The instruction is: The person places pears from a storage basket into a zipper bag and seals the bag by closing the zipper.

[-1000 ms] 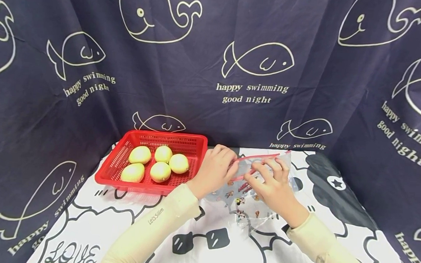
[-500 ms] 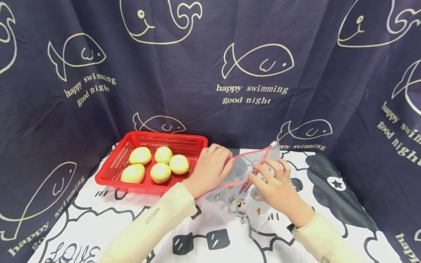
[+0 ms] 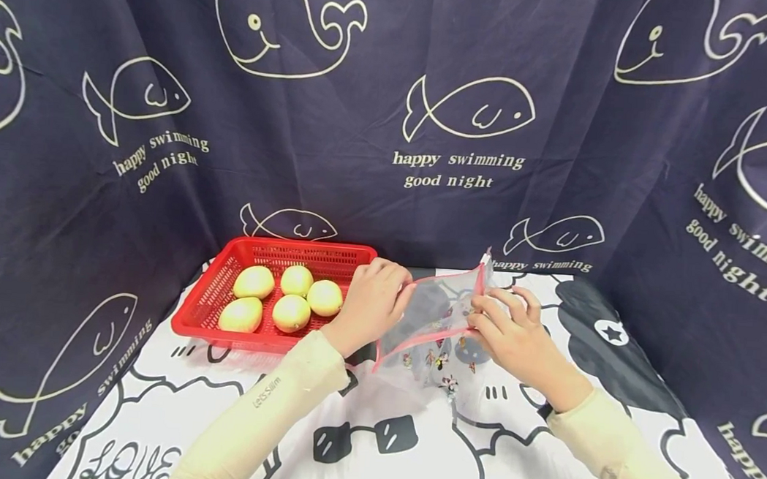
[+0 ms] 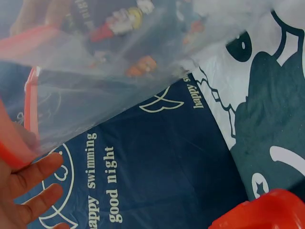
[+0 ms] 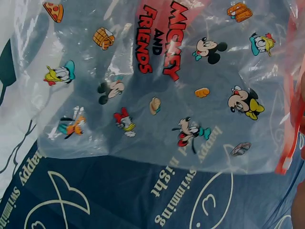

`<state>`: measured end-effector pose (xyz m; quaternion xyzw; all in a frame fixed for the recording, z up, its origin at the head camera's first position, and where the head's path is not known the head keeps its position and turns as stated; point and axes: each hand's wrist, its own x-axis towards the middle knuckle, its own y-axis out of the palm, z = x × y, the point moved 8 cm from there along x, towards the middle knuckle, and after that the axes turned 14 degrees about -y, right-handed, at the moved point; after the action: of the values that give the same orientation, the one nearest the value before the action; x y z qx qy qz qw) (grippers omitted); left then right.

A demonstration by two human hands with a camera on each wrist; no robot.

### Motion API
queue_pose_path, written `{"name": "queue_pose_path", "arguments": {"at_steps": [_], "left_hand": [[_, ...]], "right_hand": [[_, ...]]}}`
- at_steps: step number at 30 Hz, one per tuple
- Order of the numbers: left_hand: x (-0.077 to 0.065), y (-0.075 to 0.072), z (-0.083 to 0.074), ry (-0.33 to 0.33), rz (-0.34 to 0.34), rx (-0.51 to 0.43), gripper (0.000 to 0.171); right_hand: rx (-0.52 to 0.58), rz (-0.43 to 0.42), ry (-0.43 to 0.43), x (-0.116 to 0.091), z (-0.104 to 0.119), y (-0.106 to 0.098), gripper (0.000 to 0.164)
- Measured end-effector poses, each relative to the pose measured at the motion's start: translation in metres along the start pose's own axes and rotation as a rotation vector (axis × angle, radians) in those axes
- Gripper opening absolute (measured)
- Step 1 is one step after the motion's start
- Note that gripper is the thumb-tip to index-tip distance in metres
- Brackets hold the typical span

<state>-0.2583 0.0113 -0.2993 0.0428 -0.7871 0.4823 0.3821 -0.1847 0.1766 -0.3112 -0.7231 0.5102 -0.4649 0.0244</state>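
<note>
A clear slider zip bag (image 3: 429, 301) with pink-red rim strips stands between my two hands, its mouth spread apart. My left hand (image 3: 368, 303) grips the rim on its left side, thumb against the strip; in the left wrist view its fingers (image 4: 38, 172) show beside the red strip. My right hand (image 3: 516, 339) pinches the rim on the right. The white slider end (image 3: 485, 259) points up at the back right. Cartoon figures and lettering cover the bag's side (image 5: 157, 86) in the right wrist view. No fruit shows inside it.
Left of the bag, a red plastic basket (image 3: 187, 324) holds several pale yellow round fruits (image 3: 253, 283). My left forearm passes near its front right corner. A black-and-white patterned cloth (image 3: 402, 468) covers the table. Dark blue fabric (image 3: 364, 121) with fish drawings hangs behind and at both sides.
My left hand has moved slightly left and my right hand slightly right, drawing the bag's mouth wider. The slider corner has swung left and up. The basket and fruits stay put.
</note>
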Motion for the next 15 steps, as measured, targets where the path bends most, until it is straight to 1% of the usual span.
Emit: {"name": "queue_pose_path", "arguments": {"at_steps": [9, 15], "left_hand": [[-0.002, -0.005, 0.008, -0.016, 0.005, 0.008, 0.008], [-0.005, -0.003, 0.014, -0.03, 0.019, 0.026, 0.008]], "right_hand": [[0.017, -0.02, 0.022, -0.005, -0.01, -0.007, 0.033], [0.02, -0.002, 0.07, -0.011, -0.019, -0.011, 0.036]]}}
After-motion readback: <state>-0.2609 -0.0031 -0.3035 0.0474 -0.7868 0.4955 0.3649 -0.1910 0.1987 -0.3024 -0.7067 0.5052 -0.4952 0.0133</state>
